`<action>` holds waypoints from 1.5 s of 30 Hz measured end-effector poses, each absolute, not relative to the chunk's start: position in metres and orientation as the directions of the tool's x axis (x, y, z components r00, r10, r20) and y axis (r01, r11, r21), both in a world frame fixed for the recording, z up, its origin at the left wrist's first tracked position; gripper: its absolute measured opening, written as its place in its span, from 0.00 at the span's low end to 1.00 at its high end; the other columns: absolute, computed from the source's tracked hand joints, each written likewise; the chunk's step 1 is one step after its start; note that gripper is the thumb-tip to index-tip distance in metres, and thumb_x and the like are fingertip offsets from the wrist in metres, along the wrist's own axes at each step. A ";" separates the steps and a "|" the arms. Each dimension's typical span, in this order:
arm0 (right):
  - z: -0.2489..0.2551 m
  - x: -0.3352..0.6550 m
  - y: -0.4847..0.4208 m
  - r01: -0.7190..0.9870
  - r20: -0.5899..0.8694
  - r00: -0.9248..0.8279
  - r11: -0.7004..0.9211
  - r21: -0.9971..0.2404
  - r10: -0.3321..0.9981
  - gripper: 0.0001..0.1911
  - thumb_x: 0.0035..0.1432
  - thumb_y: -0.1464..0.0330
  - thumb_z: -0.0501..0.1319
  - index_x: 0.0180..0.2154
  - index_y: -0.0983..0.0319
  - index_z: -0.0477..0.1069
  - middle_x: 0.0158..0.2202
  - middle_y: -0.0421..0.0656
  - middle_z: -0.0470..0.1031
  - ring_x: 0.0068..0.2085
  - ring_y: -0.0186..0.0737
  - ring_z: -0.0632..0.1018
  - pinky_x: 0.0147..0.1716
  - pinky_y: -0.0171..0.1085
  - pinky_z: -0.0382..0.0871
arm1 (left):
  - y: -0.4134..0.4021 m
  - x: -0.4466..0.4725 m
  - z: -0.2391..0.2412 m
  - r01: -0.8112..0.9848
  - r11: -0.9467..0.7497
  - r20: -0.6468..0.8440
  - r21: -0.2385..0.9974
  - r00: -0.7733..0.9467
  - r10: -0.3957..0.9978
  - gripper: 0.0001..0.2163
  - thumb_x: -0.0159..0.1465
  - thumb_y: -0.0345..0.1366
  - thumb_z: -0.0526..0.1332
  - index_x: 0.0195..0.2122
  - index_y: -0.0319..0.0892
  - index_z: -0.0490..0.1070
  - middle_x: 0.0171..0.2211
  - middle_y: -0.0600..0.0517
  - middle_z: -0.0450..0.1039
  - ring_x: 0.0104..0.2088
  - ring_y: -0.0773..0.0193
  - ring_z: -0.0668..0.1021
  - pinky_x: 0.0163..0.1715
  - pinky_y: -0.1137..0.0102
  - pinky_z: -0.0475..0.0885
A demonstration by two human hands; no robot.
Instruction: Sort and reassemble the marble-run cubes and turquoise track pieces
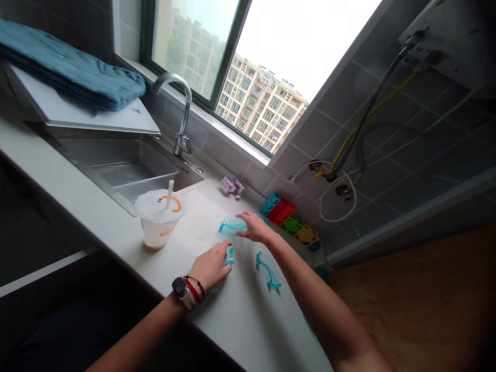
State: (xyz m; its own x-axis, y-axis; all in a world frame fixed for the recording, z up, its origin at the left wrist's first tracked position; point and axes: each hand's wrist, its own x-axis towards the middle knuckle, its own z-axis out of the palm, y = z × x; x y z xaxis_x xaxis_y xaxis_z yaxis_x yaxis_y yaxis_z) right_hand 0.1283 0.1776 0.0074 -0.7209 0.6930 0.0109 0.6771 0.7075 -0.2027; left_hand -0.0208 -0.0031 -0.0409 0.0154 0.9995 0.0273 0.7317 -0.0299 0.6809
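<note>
On the countertop, my left hand (209, 266), with a watch and bracelets at its wrist, is closed around a translucent teal curved toy track piece (231, 257). Most of that piece is hidden by the fingers; one end sticks out. Farther back, my right hand (254, 227) grips the right end of another teal curved track piece (231, 226) between thumb and fingers. A third curved piece (270, 271) of the same kind lies loose below my right forearm. The two held pieces are apart from each other.
A lidded drink cup (158, 227) with a straw stands left of my hands, near the sink (116, 196). Purple pieces (232, 187) and red, green, yellow and blue blocks (281, 212) sit along the wall. The counter's front edge (155, 292) runs below my left wrist.
</note>
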 end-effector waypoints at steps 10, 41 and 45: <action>0.016 0.136 0.162 0.614 0.194 -0.745 0.770 -0.173 0.638 0.21 0.58 0.72 0.70 0.53 0.59 0.74 0.48 0.48 0.78 0.51 0.49 0.78 0.54 0.46 0.72 | -0.003 -0.018 -0.046 0.724 -0.122 0.139 0.679 0.037 0.990 0.33 0.58 0.26 0.58 0.67 0.42 0.62 0.56 0.39 0.74 0.56 0.46 0.76 0.52 0.56 0.75; 0.050 0.202 0.018 0.329 0.632 -0.672 0.921 -0.210 0.385 0.19 0.62 0.72 0.67 0.51 0.52 0.67 0.52 0.48 0.77 0.58 0.54 0.77 0.55 0.57 0.76 | -0.037 -0.020 0.014 0.230 -0.650 0.620 0.725 0.195 0.760 0.21 0.64 0.28 0.64 0.58 0.47 0.74 0.52 0.47 0.81 0.51 0.54 0.82 0.53 0.61 0.77; 0.052 0.204 0.016 0.315 0.647 -0.664 0.925 -0.210 0.373 0.20 0.61 0.74 0.68 0.52 0.52 0.67 0.53 0.48 0.77 0.59 0.55 0.76 0.56 0.58 0.75 | -0.039 -0.019 0.016 0.229 -0.669 0.643 0.707 0.187 0.743 0.21 0.64 0.26 0.65 0.57 0.47 0.74 0.52 0.47 0.80 0.51 0.55 0.82 0.53 0.62 0.77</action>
State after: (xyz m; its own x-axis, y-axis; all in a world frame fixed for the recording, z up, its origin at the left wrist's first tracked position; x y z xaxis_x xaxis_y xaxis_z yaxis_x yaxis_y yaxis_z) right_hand 0.2038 0.0159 0.0520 -0.6645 0.3735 0.6473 0.3155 0.9254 -0.2101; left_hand -0.0194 -0.0392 0.0163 0.1867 0.7427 0.6430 0.2287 -0.6694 0.7068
